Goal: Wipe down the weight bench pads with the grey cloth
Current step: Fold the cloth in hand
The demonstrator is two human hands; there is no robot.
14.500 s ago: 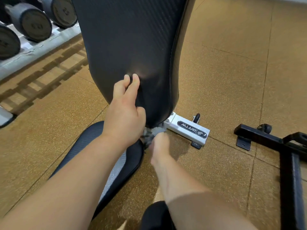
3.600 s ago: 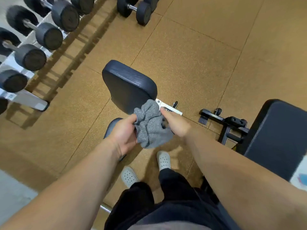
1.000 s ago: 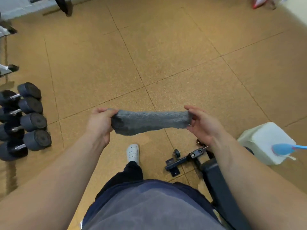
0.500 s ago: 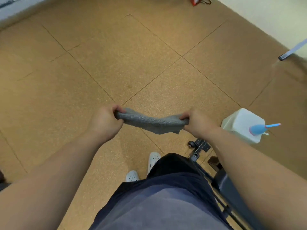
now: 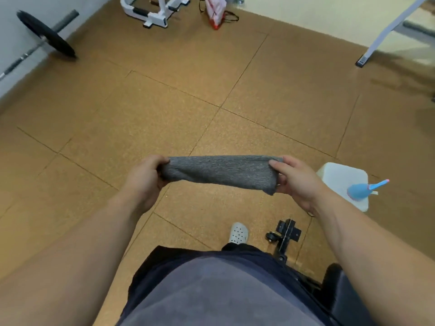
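Note:
I hold the grey cloth (image 5: 221, 173) stretched flat between both hands at waist height over the cork floor. My left hand (image 5: 143, 177) grips its left end. My right hand (image 5: 293, 182) pinches its right end between thumb and fingers. Only a dark corner of a weight bench pad (image 5: 340, 292) shows at the bottom right, with its black frame foot (image 5: 286, 234) on the floor ahead of it. The pad is below and behind my right forearm, apart from the cloth.
A white canister with a blue nozzle (image 5: 346, 184) stands on the floor at right. A barbell with a black plate (image 5: 47, 36) lies at far left. A white frame (image 5: 153, 8), a pink bag (image 5: 215, 10) and a white machine leg (image 5: 381, 34) line the far wall.
The view has swung up and away from the bench toward the far wall. The cloth went from sagging to pulled out wider and flat between my hands.

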